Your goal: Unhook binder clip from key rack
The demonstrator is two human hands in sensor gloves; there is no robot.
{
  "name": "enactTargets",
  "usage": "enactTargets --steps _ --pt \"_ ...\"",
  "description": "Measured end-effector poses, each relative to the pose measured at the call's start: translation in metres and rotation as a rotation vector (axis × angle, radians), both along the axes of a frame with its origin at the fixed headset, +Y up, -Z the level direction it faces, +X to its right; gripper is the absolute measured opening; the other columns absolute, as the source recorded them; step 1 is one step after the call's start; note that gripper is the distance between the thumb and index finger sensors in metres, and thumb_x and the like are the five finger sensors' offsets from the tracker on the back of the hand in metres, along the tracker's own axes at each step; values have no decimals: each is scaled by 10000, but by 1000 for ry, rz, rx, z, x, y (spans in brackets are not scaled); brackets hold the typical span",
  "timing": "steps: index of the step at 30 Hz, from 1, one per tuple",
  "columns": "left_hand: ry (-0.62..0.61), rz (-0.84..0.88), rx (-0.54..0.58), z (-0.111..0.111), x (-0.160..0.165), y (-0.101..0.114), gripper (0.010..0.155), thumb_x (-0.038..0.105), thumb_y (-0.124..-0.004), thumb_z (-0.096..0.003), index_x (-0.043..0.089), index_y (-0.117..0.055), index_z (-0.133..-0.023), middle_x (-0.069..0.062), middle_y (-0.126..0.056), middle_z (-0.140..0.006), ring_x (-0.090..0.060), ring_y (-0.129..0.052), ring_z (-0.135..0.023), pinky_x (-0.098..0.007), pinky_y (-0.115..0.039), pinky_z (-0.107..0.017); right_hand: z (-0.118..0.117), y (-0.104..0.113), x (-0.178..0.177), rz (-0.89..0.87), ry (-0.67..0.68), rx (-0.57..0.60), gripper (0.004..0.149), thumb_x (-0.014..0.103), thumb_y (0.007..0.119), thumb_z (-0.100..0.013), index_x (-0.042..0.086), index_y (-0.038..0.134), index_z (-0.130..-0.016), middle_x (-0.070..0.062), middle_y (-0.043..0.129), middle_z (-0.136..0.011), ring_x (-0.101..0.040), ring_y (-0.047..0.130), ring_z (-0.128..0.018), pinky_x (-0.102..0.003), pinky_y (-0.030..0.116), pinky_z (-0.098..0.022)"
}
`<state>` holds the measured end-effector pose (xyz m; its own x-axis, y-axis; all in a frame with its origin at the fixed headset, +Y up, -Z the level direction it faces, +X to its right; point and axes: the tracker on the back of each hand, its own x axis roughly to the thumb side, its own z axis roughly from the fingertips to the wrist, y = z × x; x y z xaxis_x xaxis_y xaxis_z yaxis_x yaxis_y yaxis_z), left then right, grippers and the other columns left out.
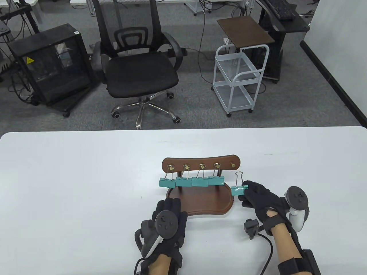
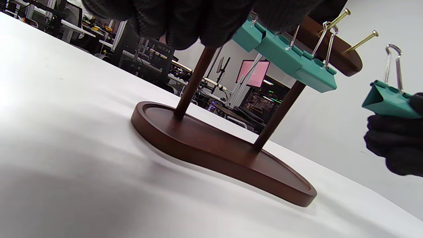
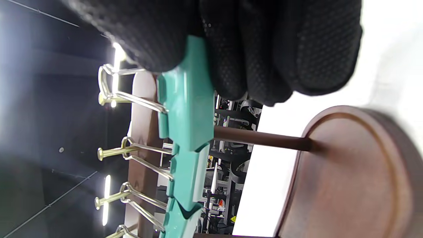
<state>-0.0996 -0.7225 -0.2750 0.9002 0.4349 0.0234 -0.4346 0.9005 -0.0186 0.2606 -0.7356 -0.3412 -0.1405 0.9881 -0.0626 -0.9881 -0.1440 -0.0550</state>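
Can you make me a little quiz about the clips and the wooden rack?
1. How many clips hang on the rack?
2. True or false: the clip in the right hand is off its peg.
3. Which peg is bare? A) far left B) middle C) far right

Key:
1. Four.
2. True. Its wire loop stands free, just right of the rack.
3. C, the peg at the right end.

The left hand rests by the rack's base.

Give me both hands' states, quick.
Left hand: rests on the key rack base, holding nothing.
Right hand: pinches a teal binder clip, off its hook.
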Motion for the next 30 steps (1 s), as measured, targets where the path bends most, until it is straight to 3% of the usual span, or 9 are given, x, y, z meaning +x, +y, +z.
enactTargets --steps 16,22,30 --pt "1 -3 2 1 0 0 623 530 -601 -542 271 -603 -1108 -56 -586 -1184 -339 -516 -1105 -535 -523 -751 22 -16 1 141 70 -80 488 427 854 -358 150 820 -759 -187 1021 -584 -373 1033 -447 -414 923 -285" --pt "3 -2 -1 2 -1 0 622 529 -603 -542 269 -607 -1107 -56 -588 -1183 -340 -518 -1104 -534 -524 -751 25 -20 2 327 27 -251 486 445 861 -356 131 847 -726 -184 1044 -517 -359 1052 -383 -407 928 -236" --pt "4 -1 -9 2 -2 0 623 530 -601 -542 269 -603 -1109 -54 -585 -1184 -336 -513 -1106 -531 -521 -752 29 -25 3 491 79 -416 484 455 860 -360 117 863 -707 -179 1054 -472 -346 1060 -339 -400 930 -200"
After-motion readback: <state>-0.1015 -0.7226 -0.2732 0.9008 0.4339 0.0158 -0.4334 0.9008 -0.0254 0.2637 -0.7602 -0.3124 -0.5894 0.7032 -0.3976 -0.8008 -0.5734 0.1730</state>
